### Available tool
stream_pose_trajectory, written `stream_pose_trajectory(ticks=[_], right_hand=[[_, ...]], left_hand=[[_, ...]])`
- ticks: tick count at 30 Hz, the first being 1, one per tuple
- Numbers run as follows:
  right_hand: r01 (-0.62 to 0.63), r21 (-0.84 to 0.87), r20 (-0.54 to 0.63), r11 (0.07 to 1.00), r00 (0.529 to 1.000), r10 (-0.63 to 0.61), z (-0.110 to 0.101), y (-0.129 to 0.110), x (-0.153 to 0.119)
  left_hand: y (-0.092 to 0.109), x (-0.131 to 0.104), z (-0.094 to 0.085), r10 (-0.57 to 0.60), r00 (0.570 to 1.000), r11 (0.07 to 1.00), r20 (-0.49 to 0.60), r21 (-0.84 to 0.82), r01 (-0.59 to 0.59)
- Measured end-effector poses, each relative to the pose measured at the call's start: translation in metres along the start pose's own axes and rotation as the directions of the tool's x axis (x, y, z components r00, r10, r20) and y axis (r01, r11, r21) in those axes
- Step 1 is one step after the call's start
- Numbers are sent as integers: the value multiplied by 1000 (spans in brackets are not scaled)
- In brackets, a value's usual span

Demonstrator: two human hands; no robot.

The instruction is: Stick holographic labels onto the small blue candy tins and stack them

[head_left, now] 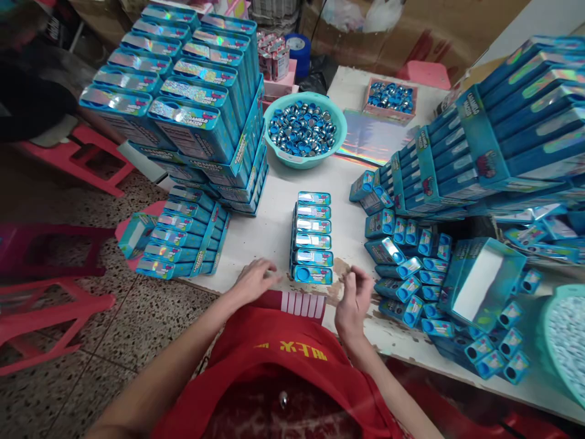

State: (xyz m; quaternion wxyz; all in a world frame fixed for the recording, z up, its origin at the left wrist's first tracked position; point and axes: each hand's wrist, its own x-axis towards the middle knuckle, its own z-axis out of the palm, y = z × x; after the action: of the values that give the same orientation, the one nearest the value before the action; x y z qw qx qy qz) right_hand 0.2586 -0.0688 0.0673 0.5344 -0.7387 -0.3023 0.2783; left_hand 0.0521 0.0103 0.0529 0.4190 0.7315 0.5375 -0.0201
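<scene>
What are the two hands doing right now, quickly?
Left hand: open, empty, left of the blue tins.
Right hand: fingers curled, nothing visible in it, right of them.

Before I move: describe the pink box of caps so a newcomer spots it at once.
On the white table, find the round teal basin heaped with blue and silver caps. Beyond it to the right, toward the back, sits the pink box. It holds similar caps but is shallow and rectangular, and clearly smaller than the basin.
</scene>
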Motion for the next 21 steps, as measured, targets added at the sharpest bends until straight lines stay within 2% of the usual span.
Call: stream_pose_trajectory(ticks=[1, 2, 3, 4, 5, 6, 7, 8, 10, 12, 15, 16, 17, 21], right_hand=[[13, -53, 90, 999, 996, -8, -7, 7, -8], [39, -104, 244, 994, 970, -12, -11, 14, -15], [86, -144, 435, 986, 900, -15, -12, 21, -21], [153, -165, 614, 974, 789, -19, -10, 27, -26], [232, -177, 742, 956, 670, -25, -4, 32, -29], [315, -191, 817, 930, 576, -27, 4, 36, -31], [395, -219, 855, 892, 518, -20, 14, 40, -32], [469, -257, 874, 845, 487, -5, 24, 43, -32], [588, -323, 892, 742, 450, 32, 40, 47, -31], [669, -332, 914, 665, 402, 51, 47, 49, -31], [721, -282, 943, 633, 330, 44, 46, 51, -32], [724, -269, 946, 636, 322, 33, 44, 52, -32], [722, -264, 944, 639, 328, 18, 43, 53, -32], [723, -309, 909, 618, 417, -32, 45, 55, -31]], left_hand=[[-9, -7, 6, 17, 998, 1000, 58, 23, -18], [-15, -12, 12, 8, 993, 999, 114, 43, -13], [-20, -16, 17, -19, 988, 998, 154, 61, 10], [-22, -18, 22, -51, 984, 996, 171, 79, 38], [-23, -18, 26, -76, 983, 993, 168, 100, 60], [-23, -17, 29, -90, 984, 990, 154, 121, 72], [-22, -15, 30, -95, 986, 987, 139, 139, 75], [-20, -12, 31, -99, 987, 985, 131, 152, 78], [-19, -8, 32, -123, 985, 982, 124, 162, 102], [-18, -5, 32, -156, 980, 977, 121, 162, 135], [-18, -2, 34, -188, 977, 970, 101, 174, 169], [-18, -1, 35, -194, 977, 968, 93, 179, 175], [-19, 0, 36, -196, 977, 967, 87, 184, 178], [-21, 9, 41, -192, 977, 966, 91, 192, 172]])
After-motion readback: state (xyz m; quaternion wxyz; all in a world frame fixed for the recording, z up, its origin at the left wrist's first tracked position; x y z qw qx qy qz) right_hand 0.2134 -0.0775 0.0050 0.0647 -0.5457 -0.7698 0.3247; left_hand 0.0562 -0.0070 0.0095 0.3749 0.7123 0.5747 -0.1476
